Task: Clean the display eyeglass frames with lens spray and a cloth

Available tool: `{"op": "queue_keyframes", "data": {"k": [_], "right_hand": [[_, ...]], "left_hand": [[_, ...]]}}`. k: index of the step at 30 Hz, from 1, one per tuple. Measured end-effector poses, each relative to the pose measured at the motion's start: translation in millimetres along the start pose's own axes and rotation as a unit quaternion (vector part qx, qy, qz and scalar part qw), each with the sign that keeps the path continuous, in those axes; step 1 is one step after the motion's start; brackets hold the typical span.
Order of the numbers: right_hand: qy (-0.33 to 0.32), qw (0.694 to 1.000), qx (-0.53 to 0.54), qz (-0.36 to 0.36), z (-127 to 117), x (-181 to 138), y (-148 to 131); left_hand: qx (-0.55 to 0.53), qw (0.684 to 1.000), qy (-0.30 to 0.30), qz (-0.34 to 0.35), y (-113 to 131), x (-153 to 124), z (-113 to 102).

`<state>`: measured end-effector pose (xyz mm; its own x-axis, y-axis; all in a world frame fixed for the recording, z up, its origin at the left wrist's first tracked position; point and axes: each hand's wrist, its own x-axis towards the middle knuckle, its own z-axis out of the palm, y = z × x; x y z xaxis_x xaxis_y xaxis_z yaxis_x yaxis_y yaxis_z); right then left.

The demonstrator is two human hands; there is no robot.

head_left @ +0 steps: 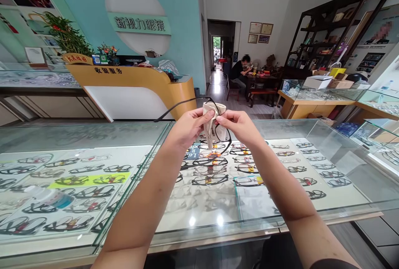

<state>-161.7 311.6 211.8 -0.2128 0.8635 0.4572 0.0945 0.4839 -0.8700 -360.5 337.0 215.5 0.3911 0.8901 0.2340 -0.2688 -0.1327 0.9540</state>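
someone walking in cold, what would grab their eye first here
Probably the middle first, where the left hand and right hand hold a beige cloth and black-framed glasses together. Just below, rows of spectacles lie in a glass display case. Farther back on the left, a round white sign stands out on a teal wall above a curved yellow-brown counter.

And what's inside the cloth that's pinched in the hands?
It looks like part of some dark glasses. One lens and both side arms poke out past the cloth. The rest is hidden by the cloth, left hand and right hand.
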Motion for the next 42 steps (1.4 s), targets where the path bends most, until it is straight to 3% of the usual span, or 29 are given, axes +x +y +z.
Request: {"op": "queue_keyframes", "data": {"k": [5, 11, 22, 25, 30, 35, 42], "right_hand": [[-0.033, 0.999, 0.028, 0.023, -2.9, -1.6, -1.1], [-0.046, 0.998, 0.025, 0.043, -8.4, 0.2, 1.0], [-0.056, 0.997, 0.046, 0.034, -2.2, 0.9, 3.0], [-0.057, 0.997, 0.044, 0.034, -2.3, -0.7, -3.3], [-0.049, 0.997, 0.042, 0.033, -12.5, -1.2, -8.5], [-0.106, 0.991, 0.06, 0.054, -21.5, -0.3, -2.4], [-0.127, 0.985, 0.097, 0.065, -20.7, 0.7, 1.9]], "left_hand": [[-0.002, 1.0, -0.01, 0.004, 4.1, -1.3, 1.2], [0.042, 0.996, 0.013, 0.082, -6.6, -1.6, 6.0], [0.062, 0.982, 0.104, 0.142, -19.4, 2.5, 16.5], [0.067, 0.984, 0.085, 0.143, -14.1, 0.9, 13.7], [0.063, 0.995, -0.009, 0.077, -0.5, -0.1, 0.2], [0.074, 0.994, -0.06, 0.047, 6.8, -2.3, -3.7], [0.122, 0.987, -0.012, 0.107, -1.7, -2.4, 2.2]]}}
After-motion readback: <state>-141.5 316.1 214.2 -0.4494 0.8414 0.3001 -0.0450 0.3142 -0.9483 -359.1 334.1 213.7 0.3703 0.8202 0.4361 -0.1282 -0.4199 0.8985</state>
